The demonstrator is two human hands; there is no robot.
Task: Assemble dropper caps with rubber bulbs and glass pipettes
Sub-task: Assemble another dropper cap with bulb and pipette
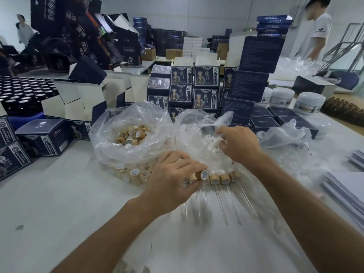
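- While the left hand (pixel 173 174) pinches one bamboo-coloured dropper cap (pixel 201 174) between thumb and fingertips, that cap sits just above the desk (pixel 59 203), at the left end of a row of finished droppers (pixel 224 178) whose glass pipettes (pixel 232 203) point toward the viewer.
- Just beyond the held cap, the right hand (pixel 238 144) reaches into a clear plastic bag of white rubber bulbs (pixel 208 142), its fingers curled among bulbs and bag film; what exactly it grips I cannot tell.
- Left of the held cap lies a second clear bag of loose caps (pixel 134 134), its mouth open, with more caps pressed against its near wall.
- Behind both bags, farther from the cap, stand stacked dark blue printed cartons (pixel 205 76) bearing a costumed figure and a round emblem; the lettering is too small to read.
- Far left of the cap, open white-lined cartons (pixel 78 95) stand before a tray of dark bottles (pixel 23 89).
- Right of the cap and beyond it are white jars (pixel 310 102), a crumpled empty bag (pixel 283 134) and flat paper sheets (pixel 346 190).
- Large dark boxes (pixel 82 32) behind carry pale characters, too blurred to make out.
- Two other people stand at the back: one at left (pixel 24 29), one at right (pixel 317 30).
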